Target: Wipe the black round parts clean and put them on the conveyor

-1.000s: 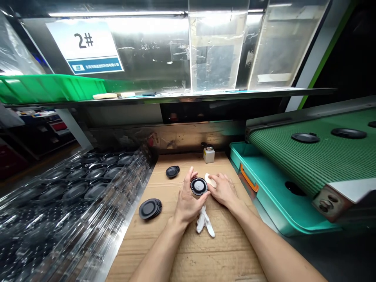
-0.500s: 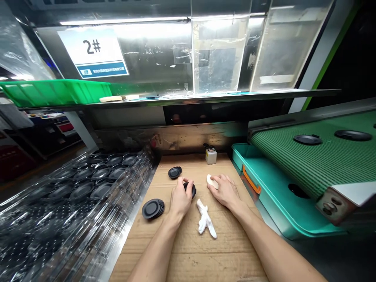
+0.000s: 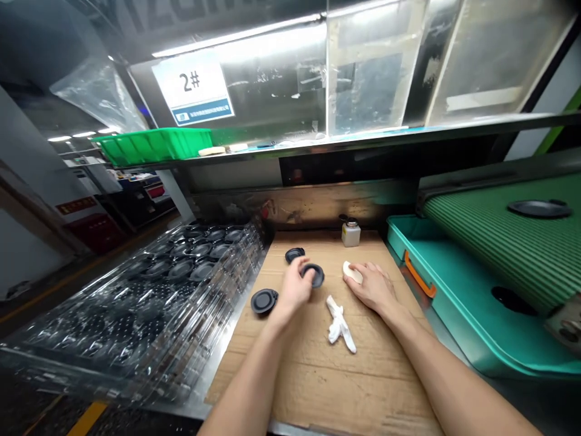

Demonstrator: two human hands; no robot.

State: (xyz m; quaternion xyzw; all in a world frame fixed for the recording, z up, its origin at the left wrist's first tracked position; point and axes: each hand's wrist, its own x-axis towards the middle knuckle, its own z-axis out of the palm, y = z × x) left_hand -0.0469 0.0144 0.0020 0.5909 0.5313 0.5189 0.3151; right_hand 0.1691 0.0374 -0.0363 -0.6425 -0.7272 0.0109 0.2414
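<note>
My left hand (image 3: 294, 287) is closed on a round black plastic part (image 3: 314, 275), thumb on its face, tilted above the cardboard sheet (image 3: 313, 387). To the right, my right hand (image 3: 373, 287) has its fingers and thumb on a white rounded pad (image 3: 351, 272) against the cardboard. A stack of similar black parts (image 3: 264, 301) lies left of my left forearm. More black parts (image 3: 295, 255) lie just beyond my left hand. Between my forearms is a twisted white cloth-like piece (image 3: 339, 327). A small whitish bottle (image 3: 351, 234) with its lid flipped up stands at the back.
Clear plastic trays (image 3: 181, 303) with several black parts are stacked at left. On the right, a teal bin (image 3: 458, 330) with an orange handle sits below a green conveyor belt (image 3: 485, 227) carrying a black part. A green basket (image 3: 154, 147) stands on the shelf overhead.
The camera view has turned left, so the scene sits further right. My left hand has turned the black part, showing more of its face. My right hand stays at the white pad.
</note>
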